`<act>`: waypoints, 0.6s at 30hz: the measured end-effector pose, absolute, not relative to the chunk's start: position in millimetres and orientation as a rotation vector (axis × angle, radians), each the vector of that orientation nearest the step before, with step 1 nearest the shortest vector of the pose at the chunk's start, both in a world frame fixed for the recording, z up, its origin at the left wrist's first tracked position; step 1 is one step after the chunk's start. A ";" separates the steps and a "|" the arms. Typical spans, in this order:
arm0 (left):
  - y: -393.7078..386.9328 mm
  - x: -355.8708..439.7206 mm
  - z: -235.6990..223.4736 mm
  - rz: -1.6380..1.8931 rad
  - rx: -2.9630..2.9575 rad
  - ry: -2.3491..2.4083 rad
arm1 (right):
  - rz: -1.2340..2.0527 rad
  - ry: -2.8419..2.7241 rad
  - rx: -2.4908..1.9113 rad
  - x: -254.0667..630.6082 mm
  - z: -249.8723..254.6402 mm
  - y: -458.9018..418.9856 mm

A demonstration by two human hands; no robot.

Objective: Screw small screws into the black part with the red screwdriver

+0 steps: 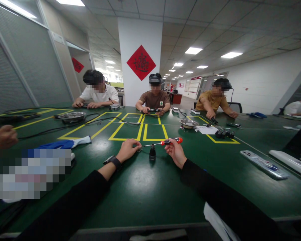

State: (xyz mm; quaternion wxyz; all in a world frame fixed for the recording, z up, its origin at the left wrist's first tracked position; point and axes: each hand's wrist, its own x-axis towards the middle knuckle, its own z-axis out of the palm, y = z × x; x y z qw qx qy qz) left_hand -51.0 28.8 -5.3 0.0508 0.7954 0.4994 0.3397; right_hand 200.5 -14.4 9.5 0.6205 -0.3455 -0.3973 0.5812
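In the head view, my right hand [176, 153] grips a screwdriver [172, 141] by its red and black handle. Its thin metal shaft points left, nearly level above the table. At the shaft's tip, the thumb and fingers of my left hand [129, 150] are pinched together. Something small and shiny seems to be between them, too small to name. A black cone-shaped part [152, 153] with a narrow metallic top stands upright on the green table [140, 194], between my hands and just below the shaft; whether the shaft touches it I cannot tell.
Yellow tape [125, 139] marks rectangles ahead of my hands. Metal bowls [189, 124] stand farther off, with black parts [224, 133] on the right. A phone [263, 164] lies at right, a blue and white glove [62, 144] at left. Several people sit around the table.
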 end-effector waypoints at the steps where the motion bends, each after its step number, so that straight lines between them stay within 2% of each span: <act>1: 29.5 -51.3 -6.1 1.030 2.412 1.547 | 1.338 -0.913 -0.793 200.5 9.7 -14.5; 18: 33.5 -53.5 -10.8 0.949 2.345 1.691 | 1.353 -0.899 -0.781 201.6 9.3 -13.6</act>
